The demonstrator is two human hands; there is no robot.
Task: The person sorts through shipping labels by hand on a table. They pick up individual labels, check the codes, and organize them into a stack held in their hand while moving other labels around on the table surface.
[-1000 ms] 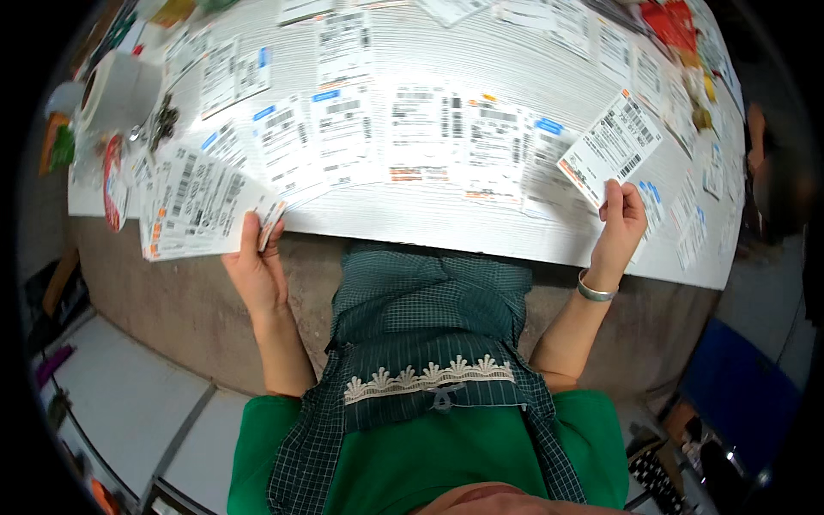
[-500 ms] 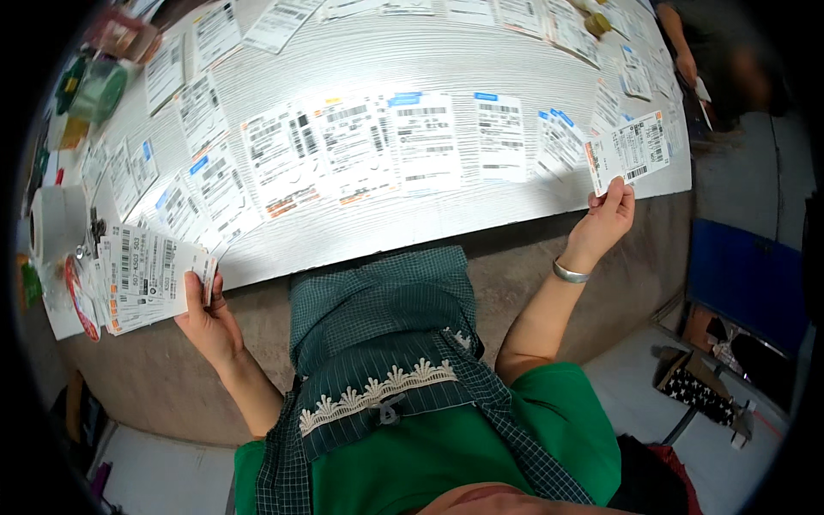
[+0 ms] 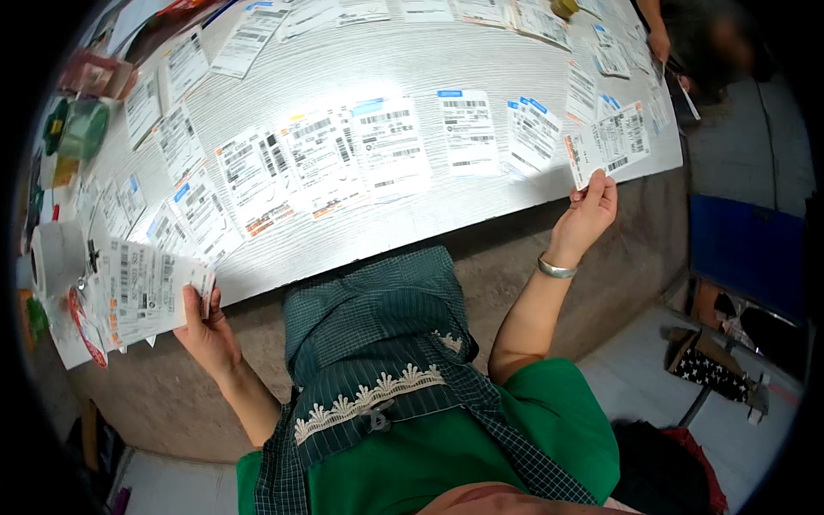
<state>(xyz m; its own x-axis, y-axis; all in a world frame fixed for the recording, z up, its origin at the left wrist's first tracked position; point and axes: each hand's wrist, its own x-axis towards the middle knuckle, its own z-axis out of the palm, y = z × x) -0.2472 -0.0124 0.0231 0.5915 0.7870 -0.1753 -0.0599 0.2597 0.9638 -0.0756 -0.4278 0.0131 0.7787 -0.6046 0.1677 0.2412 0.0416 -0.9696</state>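
My left hand [image 3: 209,337] grips a fanned stack of white shipping labels [image 3: 142,287], thumb on top, at the table's near left edge. My right hand [image 3: 585,215] pinches a single shipping label [image 3: 611,142] by its lower corner, thumb uppermost. That label is tilted over the right end of the white table [image 3: 343,64]. Across the tabletop lie groups of labels in a curved row: one pile [image 3: 251,184] left of the middle, a blue-topped pile [image 3: 395,150], another blue-topped one [image 3: 469,133], and a slanted group [image 3: 533,137] nearest my right hand.
At the left edge stand a tape roll [image 3: 58,257], a clear jar with a green lid [image 3: 83,129] and a pinkish container [image 3: 94,75]. More labels run along the far side. Another person's hand [image 3: 658,45] is at the far right, above a blue panel [image 3: 747,257].
The view has shifted, so the middle and right-hand labels sit farther left in the picture. Both hands keep hold of the same labels, and the right hand appears slightly farther left and higher.
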